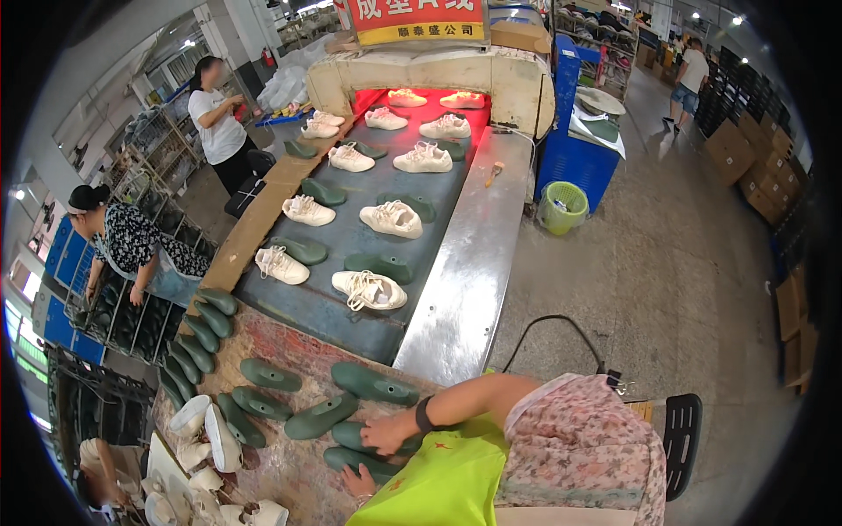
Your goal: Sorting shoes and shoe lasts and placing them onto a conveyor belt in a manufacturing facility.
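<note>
Closest in, the worker's left hand [358,481] lies with its fingers against a green shoe last [351,457]; I can't tell whether they grip it. Just beyond, the right hand [386,434] bends its fingers over the neighbouring last [347,432], the underside of that hold hidden from me. These 2 lasts lie side by side on the scuffed worktop [294,344], near 5 loose lasts [321,416], with pale shoes [223,437] at the left. Past the table, cream sneakers [369,290] stand in 2 rough columns on a blue-grey conveyor belt [346,331]. Farther off, the belt meets an oven [522,88] glowing red inside; a lime-green bin [562,208] stands to its right.
</note>
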The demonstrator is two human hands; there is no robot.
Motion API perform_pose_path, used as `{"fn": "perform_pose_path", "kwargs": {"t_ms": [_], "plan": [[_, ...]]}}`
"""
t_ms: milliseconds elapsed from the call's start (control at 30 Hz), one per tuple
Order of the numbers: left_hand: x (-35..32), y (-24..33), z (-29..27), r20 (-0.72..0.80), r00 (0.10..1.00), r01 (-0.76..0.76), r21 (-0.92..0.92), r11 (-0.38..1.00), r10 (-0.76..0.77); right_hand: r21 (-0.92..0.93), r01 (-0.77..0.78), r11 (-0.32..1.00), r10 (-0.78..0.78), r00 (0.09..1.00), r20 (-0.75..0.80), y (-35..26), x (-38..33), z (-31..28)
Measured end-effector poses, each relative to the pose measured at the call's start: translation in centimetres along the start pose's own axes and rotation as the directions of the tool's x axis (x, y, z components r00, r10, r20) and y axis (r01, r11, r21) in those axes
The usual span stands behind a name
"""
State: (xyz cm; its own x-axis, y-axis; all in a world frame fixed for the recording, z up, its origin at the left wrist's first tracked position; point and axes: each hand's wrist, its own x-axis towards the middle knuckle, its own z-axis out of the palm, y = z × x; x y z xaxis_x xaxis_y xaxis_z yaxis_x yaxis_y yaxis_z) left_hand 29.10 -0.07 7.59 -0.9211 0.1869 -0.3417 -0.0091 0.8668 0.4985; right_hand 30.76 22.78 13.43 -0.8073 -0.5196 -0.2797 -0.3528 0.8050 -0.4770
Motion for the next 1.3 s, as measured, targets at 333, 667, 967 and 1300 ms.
{"fn": "perform_pose_path", "kwargs": {"t_ms": [333,667,967,1300], "plan": [[-1.9,1.3,1.1,0.072,0.910,-0.393,0.458,0.798,0.407,-0.090,0.042,0.995,-0.072,0.931,-0.358,0.4,-0.1,5.6],[-0.3,-0.1,5.2,-0.104,0.751,-0.574,0.386,0.723,0.652,0.013,0.303,0.953,-0.285,0.908,-0.308,-2.1,-0.1,3.8],[0.8,-0.4,5.4,0.016,0.770,-0.598,0.367,0.713,0.637,-0.254,0.346,0.903,-0.409,0.875,-0.259,-0.1,1.4,4.9],[1.8,1.4,5.3,0.076,0.760,-0.615,0.406,0.676,0.645,-0.301,0.408,0.862,-0.506,0.686,-0.522,2.7,3.2,8.6]]}}
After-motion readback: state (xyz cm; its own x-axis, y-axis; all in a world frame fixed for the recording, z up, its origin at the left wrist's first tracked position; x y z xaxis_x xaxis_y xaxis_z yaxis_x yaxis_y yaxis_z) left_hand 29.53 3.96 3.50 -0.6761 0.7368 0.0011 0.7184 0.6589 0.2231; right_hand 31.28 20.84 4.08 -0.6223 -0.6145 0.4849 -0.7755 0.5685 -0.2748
